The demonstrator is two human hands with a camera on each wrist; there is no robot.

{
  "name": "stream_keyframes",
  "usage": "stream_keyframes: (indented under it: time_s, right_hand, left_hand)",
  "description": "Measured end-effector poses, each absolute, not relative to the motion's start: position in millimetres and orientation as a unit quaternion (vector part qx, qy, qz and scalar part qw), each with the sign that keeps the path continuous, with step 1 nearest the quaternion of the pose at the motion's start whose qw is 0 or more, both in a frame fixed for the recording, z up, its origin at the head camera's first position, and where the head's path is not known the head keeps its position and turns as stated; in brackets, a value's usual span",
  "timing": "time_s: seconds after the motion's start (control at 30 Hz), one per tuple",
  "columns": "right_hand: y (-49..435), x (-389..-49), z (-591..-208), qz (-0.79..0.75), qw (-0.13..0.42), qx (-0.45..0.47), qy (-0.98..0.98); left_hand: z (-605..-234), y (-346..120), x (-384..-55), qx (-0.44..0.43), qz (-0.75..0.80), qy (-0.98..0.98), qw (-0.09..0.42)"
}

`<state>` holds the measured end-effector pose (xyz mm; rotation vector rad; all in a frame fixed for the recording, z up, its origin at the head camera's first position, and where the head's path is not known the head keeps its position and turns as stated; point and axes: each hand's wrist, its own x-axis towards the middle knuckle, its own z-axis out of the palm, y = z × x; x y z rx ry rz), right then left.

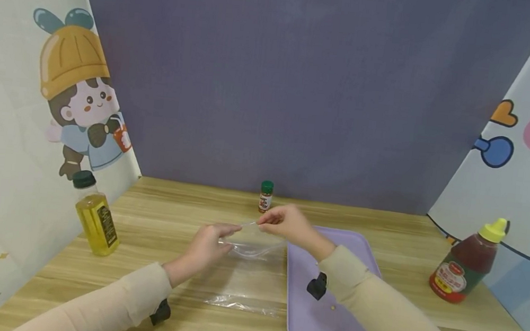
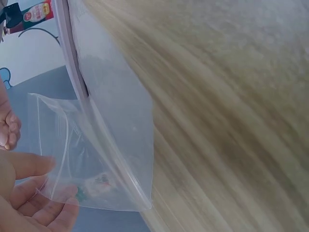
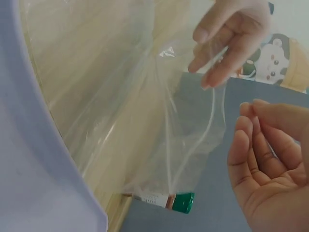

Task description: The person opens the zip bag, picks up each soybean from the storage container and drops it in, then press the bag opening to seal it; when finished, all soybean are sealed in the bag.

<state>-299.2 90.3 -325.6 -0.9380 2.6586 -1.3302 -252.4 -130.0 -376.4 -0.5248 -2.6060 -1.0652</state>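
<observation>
A clear plastic zip bag (image 1: 246, 278) spreads over the table between the arms, its top edge lifted. At the bag's left end, my left hand (image 1: 206, 248) holds the edge between thumb and fingers. In the right wrist view the bag's two zip lines stand apart and meet at the far end. My right hand (image 1: 288, 223) is just above the top edge, its thumb and forefinger tips together and the other fingers curled. Both wrist views show a small gap between the right hand (image 3: 270, 159) and the bag (image 3: 193, 130), with nothing visible in its fingertips.
A purple tray (image 1: 316, 325) lies under the right forearm, beside the bag. A small green-capped spice jar (image 1: 265, 200) stands behind the hands. An oil bottle (image 1: 99, 221) stands at left, a yellow-capped sauce bottle (image 1: 463, 270) at right. A grey backdrop (image 1: 272, 91) rises behind the table.
</observation>
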Motion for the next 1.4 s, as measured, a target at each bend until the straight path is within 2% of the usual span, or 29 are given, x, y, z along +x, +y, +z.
stream_keyframes:
  time_s: [0.27,0.6,0.9,1.2,1.4]
  right_hand:
    - [81,-298,-331,-0.379,-0.005,-0.305,0.874]
    - [91,-298,-330,-0.402,-0.006,-0.297,0.866]
    - [122,-306,-330,-0.419,-0.017,-0.263,0.869]
    - [168,-324,-346,-0.461,0.001,-0.225,0.859]
    - [195,-331,-357,-0.428,0.015,-0.202,0.881]
  left_hand:
    - [-373,-128,-250,-0.176,-0.377,-0.9,0.128]
    - [-376,-129,-251,-0.176,-0.379,-0.9,0.125]
    - [-377,-130,-247,-0.183,-0.368,-0.902,0.133]
    - [-375,-129,-245,-0.182,-0.345,-0.912,0.129]
    - [-373,-127,-243,-0.182,-0.345,-0.912,0.127]
